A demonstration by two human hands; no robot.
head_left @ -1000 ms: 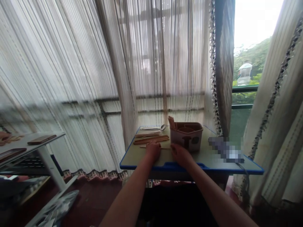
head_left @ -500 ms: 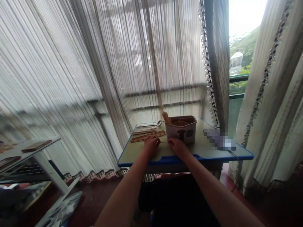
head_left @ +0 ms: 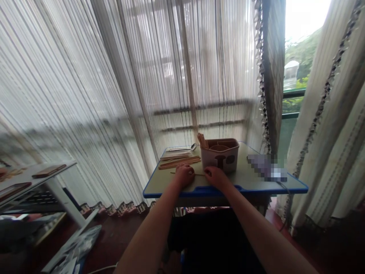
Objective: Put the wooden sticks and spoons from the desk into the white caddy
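Between my two hands a thin light-brown chopstick point(head_left: 200, 174) runs level just above or on the desk. My left hand point(head_left: 184, 175) is closed around its left part, and one end sticks out beyond the hand. The right end is pinched in the fingers of my right hand point(head_left: 216, 177). Several loose chopsticks point(head_left: 179, 163) lie in a row behind my left hand. Just behind my right hand stands a white utensil holder point(head_left: 218, 160) with a brown compartmented inside. A bundle of chopsticks point(head_left: 202, 141) stands upright in its left compartment.
Metal utensils, one with a ladle-like head point(head_left: 193, 147), lie at the back left of the blue-edged desk point(head_left: 245, 184). A blurred-out object point(head_left: 266, 167) with a cable is at the right. Another table point(head_left: 64, 166) stands left; a striped curtain point(head_left: 159, 76) hangs behind.
The chopstick's left end now shows beyond my left hand. Both hands stay on it in nearly the same place. The view has shifted slightly.
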